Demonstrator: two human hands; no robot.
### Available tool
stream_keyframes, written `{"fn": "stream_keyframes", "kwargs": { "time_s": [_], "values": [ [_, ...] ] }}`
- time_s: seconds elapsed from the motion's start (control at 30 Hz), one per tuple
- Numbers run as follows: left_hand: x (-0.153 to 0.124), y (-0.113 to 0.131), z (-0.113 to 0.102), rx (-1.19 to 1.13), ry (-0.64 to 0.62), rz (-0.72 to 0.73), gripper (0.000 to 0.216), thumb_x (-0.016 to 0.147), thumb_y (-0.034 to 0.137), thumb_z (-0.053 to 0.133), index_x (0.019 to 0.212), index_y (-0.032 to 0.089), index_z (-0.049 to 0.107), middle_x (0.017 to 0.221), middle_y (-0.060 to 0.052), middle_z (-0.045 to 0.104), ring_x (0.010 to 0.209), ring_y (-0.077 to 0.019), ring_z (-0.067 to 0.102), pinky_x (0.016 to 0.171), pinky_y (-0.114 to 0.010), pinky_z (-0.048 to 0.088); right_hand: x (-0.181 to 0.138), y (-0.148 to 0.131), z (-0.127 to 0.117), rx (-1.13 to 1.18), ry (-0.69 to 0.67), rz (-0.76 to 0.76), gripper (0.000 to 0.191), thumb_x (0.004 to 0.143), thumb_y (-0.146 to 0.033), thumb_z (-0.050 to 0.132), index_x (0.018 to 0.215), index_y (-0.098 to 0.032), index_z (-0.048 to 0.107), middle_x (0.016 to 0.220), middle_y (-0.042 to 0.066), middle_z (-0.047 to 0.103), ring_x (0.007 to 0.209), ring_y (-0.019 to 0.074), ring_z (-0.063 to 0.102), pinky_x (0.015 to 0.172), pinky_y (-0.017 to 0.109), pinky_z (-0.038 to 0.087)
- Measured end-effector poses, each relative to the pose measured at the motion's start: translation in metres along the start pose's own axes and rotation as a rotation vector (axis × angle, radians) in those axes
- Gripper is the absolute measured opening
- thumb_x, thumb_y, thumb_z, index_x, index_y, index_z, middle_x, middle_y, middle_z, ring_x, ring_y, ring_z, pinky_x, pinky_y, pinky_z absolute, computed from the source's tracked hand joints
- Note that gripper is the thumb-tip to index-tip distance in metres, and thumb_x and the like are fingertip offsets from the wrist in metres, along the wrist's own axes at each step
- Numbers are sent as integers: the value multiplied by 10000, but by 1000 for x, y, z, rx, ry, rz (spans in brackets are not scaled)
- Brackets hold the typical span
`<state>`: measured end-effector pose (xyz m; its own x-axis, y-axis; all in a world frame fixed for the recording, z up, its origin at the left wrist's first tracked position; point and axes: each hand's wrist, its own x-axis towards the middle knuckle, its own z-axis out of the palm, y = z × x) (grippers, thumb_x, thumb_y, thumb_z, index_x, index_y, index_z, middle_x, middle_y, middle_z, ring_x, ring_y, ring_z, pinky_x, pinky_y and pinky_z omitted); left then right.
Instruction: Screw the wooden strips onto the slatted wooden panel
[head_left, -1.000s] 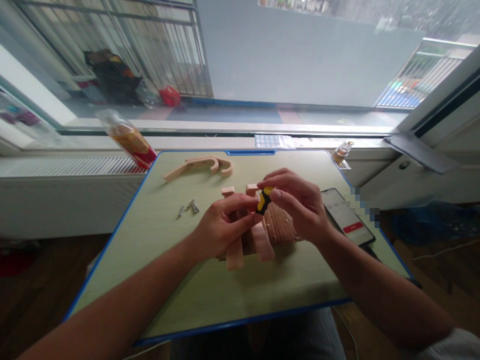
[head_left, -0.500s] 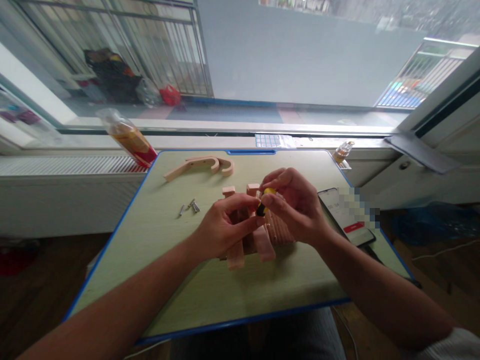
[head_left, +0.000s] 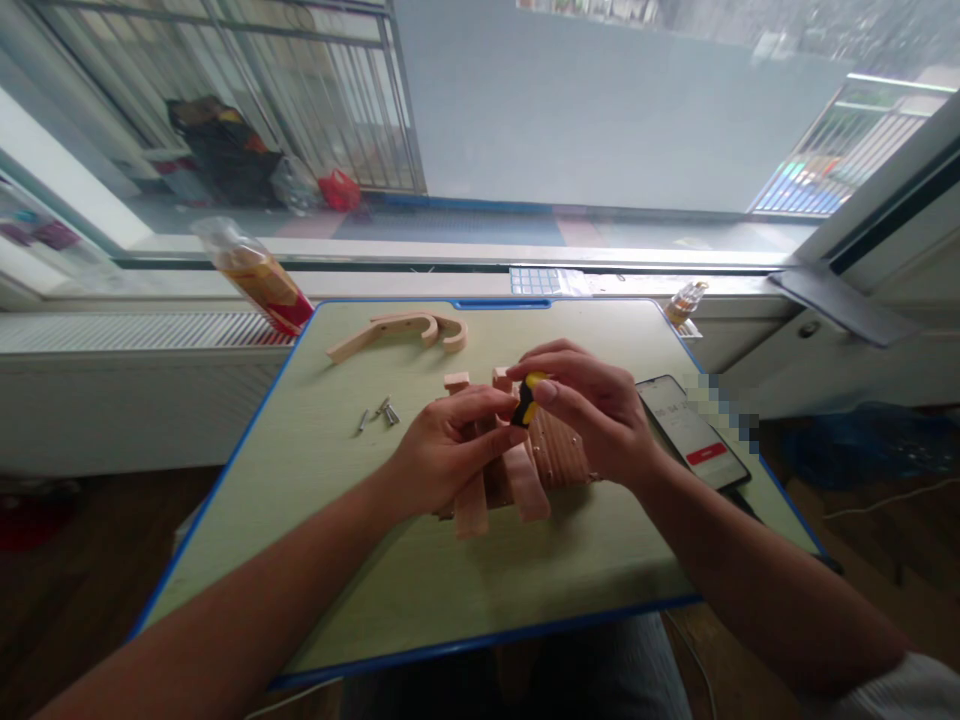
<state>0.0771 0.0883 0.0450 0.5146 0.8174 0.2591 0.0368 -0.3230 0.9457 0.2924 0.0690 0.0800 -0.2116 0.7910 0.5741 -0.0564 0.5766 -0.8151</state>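
A small wooden slatted assembly (head_left: pixel 517 470) lies in the middle of the green table (head_left: pixel 360 520). My right hand (head_left: pixel 592 415) is closed round a short yellow-and-black tool handle (head_left: pixel 527 397), held upright over the wood. My left hand (head_left: pixel 442 455) pinches at the base of that tool, with its fingers resting on the wooden pieces. What the left fingertips hold is too small to make out.
Several loose screws (head_left: pixel 379 412) lie left of the hands. Two curved wooden pieces (head_left: pixel 401 332) rest further back. A phone (head_left: pixel 694 432) lies at the right, a bottle (head_left: pixel 255 275) leans at the back left corner, and a small glass bottle (head_left: pixel 684 302) stands at the back right.
My right hand has shifted its fingers round the yellow-and-black handle, turning it slightly. My left hand stays pinched at its base on the wood.
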Motion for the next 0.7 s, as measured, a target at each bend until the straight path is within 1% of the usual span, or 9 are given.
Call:
{"fn": "stream_keyframes", "kwargs": {
  "time_s": [0.07, 0.2, 0.33, 0.43, 0.53, 0.6, 0.7],
  "values": [
    [0, 0, 0, 27, -6, 9, 309, 995, 391, 817, 1259, 234, 847, 1181, -80, 823, 1105, -258, 720, 993, -372, 540, 0, 1, 0, -33, 11, -32, 153, 1034, -335, 757, 1142, -266, 841, 1116, 75, 777, 1063, 232, 729, 932, 433, 579],
    [-1, 0, -1, 87, -16, 31, 290, 1021, 392, 784, 1266, 249, 843, 1140, -59, 818, 1034, -232, 711, 965, -365, 534, -1, 5, 2, -95, 34, -61, 118, 1019, -308, 776, 1118, -249, 800, 1098, 76, 752, 1024, 221, 706, 870, 415, 559],
    [-1, -1, -1, 90, -27, 40, 286, 1016, 391, 790, 1252, 237, 836, 1174, -61, 814, 1062, -229, 709, 983, -363, 535, -3, 8, 5, -82, 52, -70, 130, 980, -305, 820, 1053, -244, 732, 1059, 58, 706, 997, 213, 678, 837, 394, 551],
    [-2, -2, 0, 71, 5, 7, 337, 963, 420, 849, 1232, 218, 834, 1109, -65, 811, 1007, -226, 712, 898, -344, 553, -5, 11, 7, -57, 64, -77, 170, 956, -289, 846, 1008, -246, 690, 1029, 44, 681, 976, 205, 663, 831, 383, 541],
    [-2, -2, 2, 7, 39, -20, 353, 928, 427, 884, 1193, 197, 843, 1050, -69, 811, 939, -218, 722, 831, -327, 567, -5, 12, 10, -36, 73, -76, 194, 936, -263, 869, 997, -243, 686, 1026, 34, 669, 951, 191, 654, 835, 375, 528],
    [-1, -2, 3, -39, 38, -4, 319, 931, 411, 883, 1167, 199, 852, 1058, -71, 821, 951, -221, 735, 851, -331, 580, -5, 11, 11, -20, 92, -68, 215, 920, -266, 888, 983, -241, 684, 1021, 29, 672, 935, 185, 656, 833, 372, 529],
    [0, -1, 3, -61, 25, 27, 272, 946, 377, 873, 1164, 216, 863, 1112, -71, 837, 1017, -232, 751, 922, -347, 590, -4, 7, 11, -32, 118, -54, 213, 911, -294, 902, 970, -237, 706, 972, 21, 691, 894, 181, 657, 819, 372, 528]
  ]
}}
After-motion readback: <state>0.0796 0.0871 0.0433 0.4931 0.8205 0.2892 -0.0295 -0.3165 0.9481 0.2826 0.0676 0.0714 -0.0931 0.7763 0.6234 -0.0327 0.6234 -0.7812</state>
